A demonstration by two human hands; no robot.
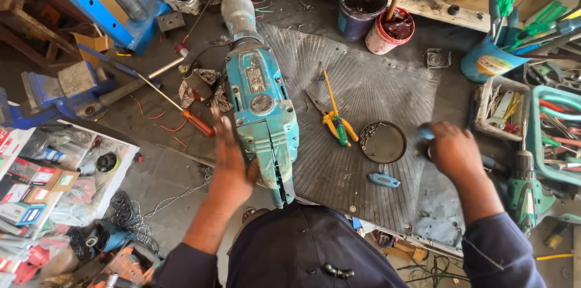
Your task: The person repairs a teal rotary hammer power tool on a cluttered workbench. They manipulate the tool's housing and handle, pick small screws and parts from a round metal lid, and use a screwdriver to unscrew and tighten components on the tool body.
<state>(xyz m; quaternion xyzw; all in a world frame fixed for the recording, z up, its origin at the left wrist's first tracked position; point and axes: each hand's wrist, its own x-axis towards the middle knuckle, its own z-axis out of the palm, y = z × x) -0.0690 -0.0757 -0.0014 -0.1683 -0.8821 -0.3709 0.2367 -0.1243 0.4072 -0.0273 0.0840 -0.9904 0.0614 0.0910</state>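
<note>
The left hand point(229, 164) lies flat, fingers spread, against the left flank of a big teal hammer drill point(261, 106) that runs from the frame's top centre down to the middle on a ribbed grey mat point(369, 91); the right hand point(452, 150), blurred at right of centre, covers something blue, grip impossible to tell; between them sit a round dark lid point(382, 142) and yellow-handled pliers point(334, 119)
</note>
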